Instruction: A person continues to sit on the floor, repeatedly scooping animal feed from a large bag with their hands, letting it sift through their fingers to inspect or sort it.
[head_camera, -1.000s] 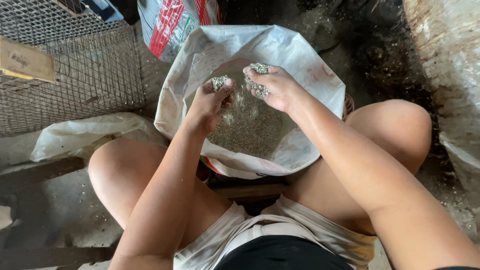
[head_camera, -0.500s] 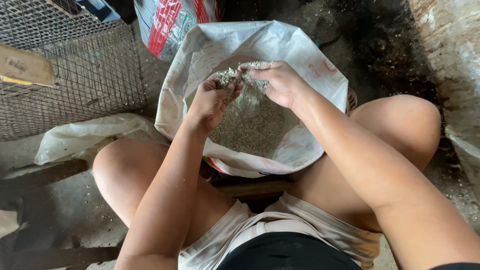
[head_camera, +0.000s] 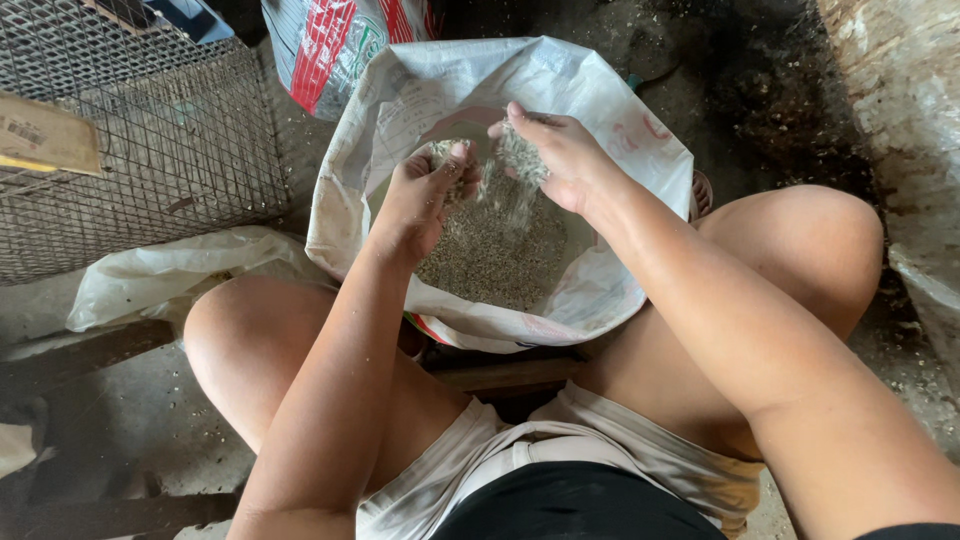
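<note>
wire mesh cage at left, crumpled plastic sheet below, printed sack behind

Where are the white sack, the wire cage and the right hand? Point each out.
white sack (head_camera: 640, 160): head view, on its right rim.
wire cage (head_camera: 150, 150): head view, on its mesh side.
right hand (head_camera: 560, 155): head view, on its back.
</note>
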